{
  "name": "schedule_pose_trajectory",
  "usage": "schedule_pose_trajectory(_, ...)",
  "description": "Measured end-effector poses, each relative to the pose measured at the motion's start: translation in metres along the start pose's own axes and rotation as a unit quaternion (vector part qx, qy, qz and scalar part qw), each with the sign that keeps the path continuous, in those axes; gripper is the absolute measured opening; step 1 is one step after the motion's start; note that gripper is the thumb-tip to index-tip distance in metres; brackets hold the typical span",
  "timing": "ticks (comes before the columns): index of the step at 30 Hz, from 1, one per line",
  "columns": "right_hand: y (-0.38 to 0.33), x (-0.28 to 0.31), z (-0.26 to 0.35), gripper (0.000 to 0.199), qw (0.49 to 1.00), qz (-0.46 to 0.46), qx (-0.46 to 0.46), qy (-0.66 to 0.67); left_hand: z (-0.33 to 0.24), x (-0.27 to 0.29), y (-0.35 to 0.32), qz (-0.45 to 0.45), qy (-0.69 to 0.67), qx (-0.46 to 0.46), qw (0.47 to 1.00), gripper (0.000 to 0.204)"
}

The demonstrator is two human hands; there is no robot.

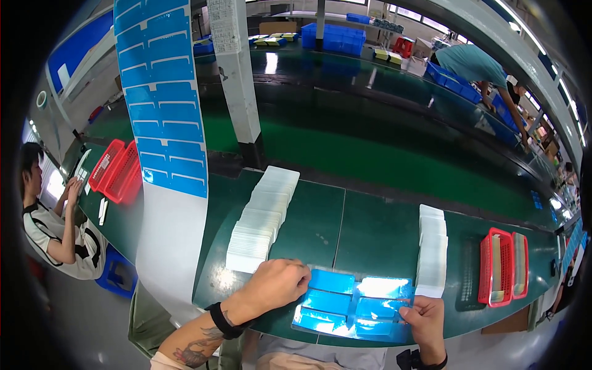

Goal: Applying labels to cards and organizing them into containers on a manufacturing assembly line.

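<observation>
In front of me, at the table's near edge, lies a clear sheet with glossy blue film rectangles (pixel 333 301) in two columns. My left hand (pixel 277 285) is closed in a pinch at its upper left corner; the fingertips are partly hidden. My right hand (pixel 427 319) grips the sheet's right edge, thumb on top and fingers beneath. Beyond my left hand stretches a long row of overlapping whitish flat pieces (pixel 262 216). A second such row (pixel 432 246) lies just past my right hand.
A long strip of blue die-cut film on white backing (pixel 166 240) hangs down at left. Red baskets stand at left (pixel 117 172) and right (pixel 497 271), on the green table (pixel 370 228). A post (pixel 237 80) rises behind. One person (pixel 65 228) sits at left; another (pixel 472 65) bends over at far right.
</observation>
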State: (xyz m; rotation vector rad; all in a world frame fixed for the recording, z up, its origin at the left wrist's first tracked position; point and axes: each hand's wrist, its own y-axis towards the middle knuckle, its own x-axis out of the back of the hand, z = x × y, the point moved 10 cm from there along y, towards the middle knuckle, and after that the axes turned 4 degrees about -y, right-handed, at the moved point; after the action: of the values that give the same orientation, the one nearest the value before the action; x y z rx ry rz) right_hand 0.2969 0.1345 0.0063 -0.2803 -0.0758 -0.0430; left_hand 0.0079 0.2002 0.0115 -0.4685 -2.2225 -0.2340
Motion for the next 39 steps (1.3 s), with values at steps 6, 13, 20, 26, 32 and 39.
schedule_pose_trajectory(6, 0.001, 0.001, -0.008, 0.025, 1.0, -0.001, 0.013, -0.01, -0.009, 0.001, -0.009, -0.032, 0.003, -0.034, 0.999, 0.011)
schedule_pose_trajectory(13, 0.001, 0.004, -0.007, 0.027, 0.999, 0.006, 0.04, -0.006, -0.03, -0.018, -0.06, 0.036, -0.016, -0.055, 0.998, 0.013)
schedule_pose_trajectory(20, 0.004, -0.001, -0.018, 0.03, 0.996, 0.059, -0.022, -0.058, -0.032, -0.014, -0.07, -0.029, 0.037, -0.064, 0.997, 0.006)
schedule_pose_trajectory(26, 0.008, 0.055, -0.015, 0.025, 0.965, -0.05, -0.005, -0.259, -0.031, -0.013, -0.069, -0.07, 0.017, -0.053, 0.996, 0.004)
schedule_pose_trajectory(32, 0.024, 0.003, 0.033, 0.015, 0.866, 0.001, 0.191, -0.462, -0.03, -0.013, -0.071, -0.077, 0.016, -0.023, 0.997, 0.005)
schedule_pose_trajectory(39, 0.03, 0.0, 0.018, 0.01, 0.817, -0.037, 0.212, -0.534, -0.022, -0.016, -0.075, -0.089, 0.01, -0.004, 0.996, 0.005)
